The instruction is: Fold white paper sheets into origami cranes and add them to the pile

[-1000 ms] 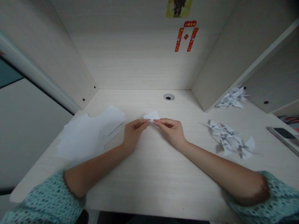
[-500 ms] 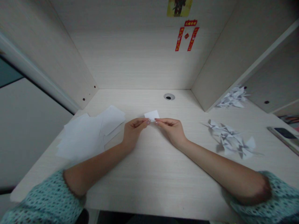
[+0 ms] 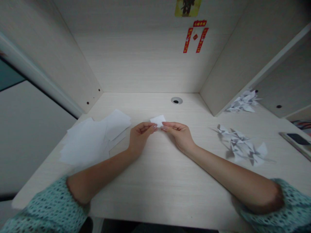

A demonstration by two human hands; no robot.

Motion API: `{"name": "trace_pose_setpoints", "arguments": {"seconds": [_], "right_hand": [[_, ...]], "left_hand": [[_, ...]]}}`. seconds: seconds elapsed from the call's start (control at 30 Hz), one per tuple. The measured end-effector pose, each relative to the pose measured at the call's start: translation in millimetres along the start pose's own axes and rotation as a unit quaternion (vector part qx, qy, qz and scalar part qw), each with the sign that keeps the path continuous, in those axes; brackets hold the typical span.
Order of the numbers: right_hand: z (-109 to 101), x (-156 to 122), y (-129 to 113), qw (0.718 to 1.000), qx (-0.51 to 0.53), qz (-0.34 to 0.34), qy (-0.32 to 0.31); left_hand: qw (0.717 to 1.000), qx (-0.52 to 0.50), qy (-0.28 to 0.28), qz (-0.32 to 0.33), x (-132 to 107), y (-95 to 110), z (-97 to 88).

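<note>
Nearest us, our teal knit sleeves [image 3: 46,210] sit at the lower corners of the frame, and our bare forearms [image 3: 104,171] rest on the pale wood-grain tabletop [image 3: 160,197]. At the center, our left hand [image 3: 141,137] and right hand [image 3: 179,136] nearly meet, both grips narrow: the fingertips [image 3: 154,126] of each hand pinch a small white paper [image 3: 158,120] from either side, and it stands just above them. Just left of our left hand, loose white sheets [image 3: 87,140] lie overlapping on the tabletop. Well to the right of our right hand lies a heap of folded paper cranes [image 3: 239,145], and a smaller heap [image 3: 243,105] sits farther back beside the right panel [image 3: 243,55]. A phone [image 3: 297,139] lies at the right edge. Farther on, a cable hole [image 3: 176,100] is set in the tabletop near the back panel [image 3: 136,61], which carries red paper strips [image 3: 195,37] and, at the top of the frame, a yellow picture [image 3: 188,7].
</note>
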State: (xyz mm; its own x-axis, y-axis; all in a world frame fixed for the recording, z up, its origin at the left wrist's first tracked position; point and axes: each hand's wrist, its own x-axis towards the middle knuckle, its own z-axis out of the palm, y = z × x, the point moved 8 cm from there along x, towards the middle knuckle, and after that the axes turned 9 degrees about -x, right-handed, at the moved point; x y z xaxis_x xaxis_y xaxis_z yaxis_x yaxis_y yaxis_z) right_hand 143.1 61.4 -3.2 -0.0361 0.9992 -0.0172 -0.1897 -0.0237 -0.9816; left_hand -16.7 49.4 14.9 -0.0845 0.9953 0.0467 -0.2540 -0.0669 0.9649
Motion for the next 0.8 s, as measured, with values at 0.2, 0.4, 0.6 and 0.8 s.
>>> {"name": "trace_pose_setpoints", "arguments": {"seconds": [0.2, 0.4, 0.6, 0.8], "right_hand": [[-1.2, 0.0, 0.8, 1.000, -0.019, 0.003, 0.006], [-3.3, -0.3, -0.4, 0.999, -0.043, -0.015, 0.015], [-2.4, -2.4, -3.1, 0.998, -0.054, -0.028, 0.024], [-0.8, -5.1, -7.2, 0.998, -0.041, -0.029, 0.025]], "left_hand": [[1.000, -0.008, 0.003, 0.000, 0.0, 0.4, 0.3], [1.000, -0.022, 0.006, 0.003, 0.4, 0.4, 0.4], [1.000, -0.023, 0.001, 0.001, 0.8, 0.1, 0.9], [1.000, -0.022, -0.007, 0.006, 1.0, 0.8, 2.2]]}}
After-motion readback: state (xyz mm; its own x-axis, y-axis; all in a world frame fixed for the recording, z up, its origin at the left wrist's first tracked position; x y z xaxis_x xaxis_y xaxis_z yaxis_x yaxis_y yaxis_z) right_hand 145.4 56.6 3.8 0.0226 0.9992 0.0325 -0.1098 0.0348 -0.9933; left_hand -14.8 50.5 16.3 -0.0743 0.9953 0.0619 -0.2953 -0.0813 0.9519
